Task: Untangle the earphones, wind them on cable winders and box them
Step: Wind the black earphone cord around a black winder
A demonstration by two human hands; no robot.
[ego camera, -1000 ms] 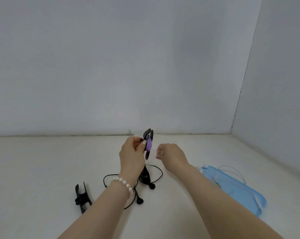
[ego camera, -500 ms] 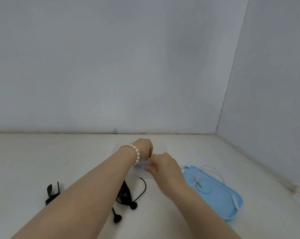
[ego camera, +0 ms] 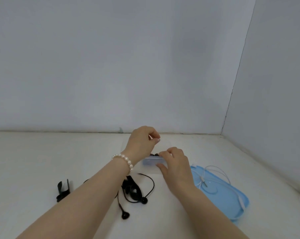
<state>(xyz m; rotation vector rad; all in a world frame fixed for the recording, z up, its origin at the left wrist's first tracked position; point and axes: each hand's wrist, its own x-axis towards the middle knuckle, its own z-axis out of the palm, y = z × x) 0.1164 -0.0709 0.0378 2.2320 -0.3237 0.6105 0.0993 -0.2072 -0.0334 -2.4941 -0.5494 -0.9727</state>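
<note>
Left hand (ego camera: 142,142): upper centre of the frame, raised just above the box; its grip is narrow, fingers curled with thumb near fingertips. A second ago it pinched a winder wound with purple cable; now nothing shows between the fingers.
Right hand (ego camera: 176,163): centre, grip holding the clear box (ego camera: 152,160) by its near and right side, steadying it on the desk (ego camera: 42,161).
Wound winder (ego camera: 154,154): only a dark edge shows at the box's top rim, so it seems to have just gone in; purple cable not visible.
Black earphones (ego camera: 137,192): lower centre, loose on the desk with a black winder among the loops, buds toward the lower edge.
Spare winder (ego camera: 63,190): lower left, lying alone.
White earphones (ego camera: 220,180): right, on the blue lid (ego camera: 235,204), unwound.
Task standing: one set apparently boxed; judged two sets left to wind.
</note>
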